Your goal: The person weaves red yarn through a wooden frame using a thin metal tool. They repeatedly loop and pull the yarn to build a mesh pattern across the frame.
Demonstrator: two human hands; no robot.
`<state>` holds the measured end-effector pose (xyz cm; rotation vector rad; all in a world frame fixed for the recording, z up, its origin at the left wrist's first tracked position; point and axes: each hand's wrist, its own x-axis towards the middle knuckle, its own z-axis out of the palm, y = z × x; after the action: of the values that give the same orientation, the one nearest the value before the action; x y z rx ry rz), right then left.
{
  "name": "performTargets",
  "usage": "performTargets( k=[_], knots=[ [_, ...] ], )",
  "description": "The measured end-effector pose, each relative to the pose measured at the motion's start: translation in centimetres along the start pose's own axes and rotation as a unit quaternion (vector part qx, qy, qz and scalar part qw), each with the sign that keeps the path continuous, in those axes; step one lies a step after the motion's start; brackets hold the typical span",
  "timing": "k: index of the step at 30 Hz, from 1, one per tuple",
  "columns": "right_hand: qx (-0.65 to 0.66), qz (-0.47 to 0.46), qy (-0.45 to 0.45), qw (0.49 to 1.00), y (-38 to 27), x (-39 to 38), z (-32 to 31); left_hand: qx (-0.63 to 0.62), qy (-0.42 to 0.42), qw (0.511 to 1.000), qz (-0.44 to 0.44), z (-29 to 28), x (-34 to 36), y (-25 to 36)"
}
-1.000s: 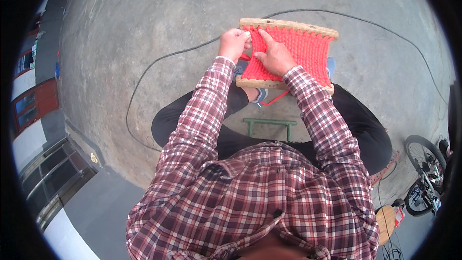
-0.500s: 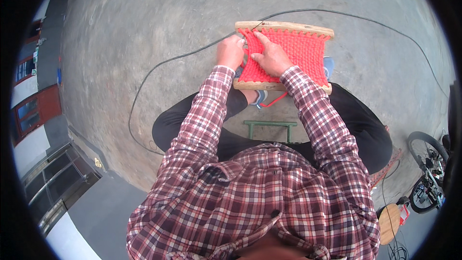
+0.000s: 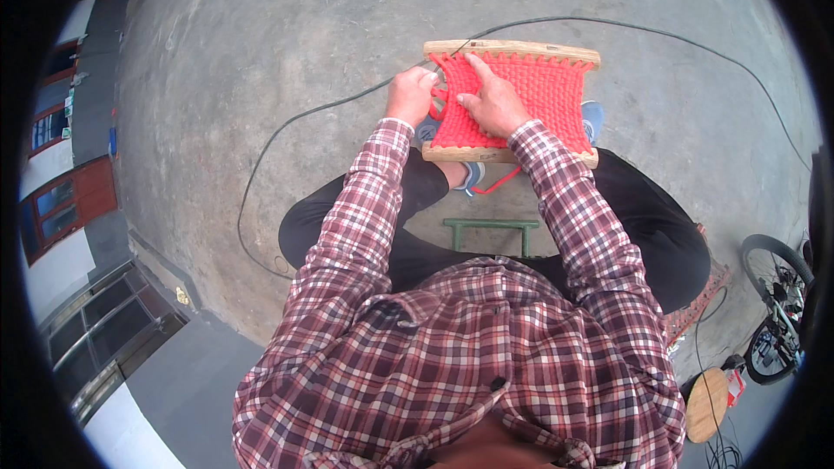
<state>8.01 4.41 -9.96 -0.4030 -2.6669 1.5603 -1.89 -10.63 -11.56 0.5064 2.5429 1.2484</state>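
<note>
A small stool (image 3: 512, 156) with light wooden rails has a seat of tightly woven red cord (image 3: 547, 95). At the left edge of the weave, my left hand (image 3: 411, 95) is closed in a pinch, and a loose red strand (image 3: 439, 102) shows at its fingers. What lies right between the fingertips is partly hidden. My right hand (image 3: 498, 107) rests on the red weave, index finger stretched toward the far rail and thumb apart. Below the near rail, a red cord end (image 3: 497, 181) trails past my shoe.
A long black cable (image 3: 287, 122) curves across the concrete floor behind the stool. Between my legs stands a green metal frame (image 3: 491, 224). On the right are a bicycle (image 3: 777, 313) and a round wooden board (image 3: 706, 404). My blue shoes (image 3: 592, 120) flank the stool.
My left hand has shifted slightly left, away from the weave's edge. My right hand stays on the weave, almost unmoved.
</note>
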Motion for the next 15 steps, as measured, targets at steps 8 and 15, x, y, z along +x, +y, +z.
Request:
performTargets(
  k=[8,15],
  knots=[
    [0.064,0.038,-0.026,0.997,-0.3,-0.4,-0.3,0.08,0.033,0.996,-0.018,-1.3,-0.8,-0.4],
    [0.072,0.049,-0.036,0.996,-0.6,-0.5,-0.5,0.175,0.016,0.984,0.04,-2.5,-1.8,-0.3]
  ],
)
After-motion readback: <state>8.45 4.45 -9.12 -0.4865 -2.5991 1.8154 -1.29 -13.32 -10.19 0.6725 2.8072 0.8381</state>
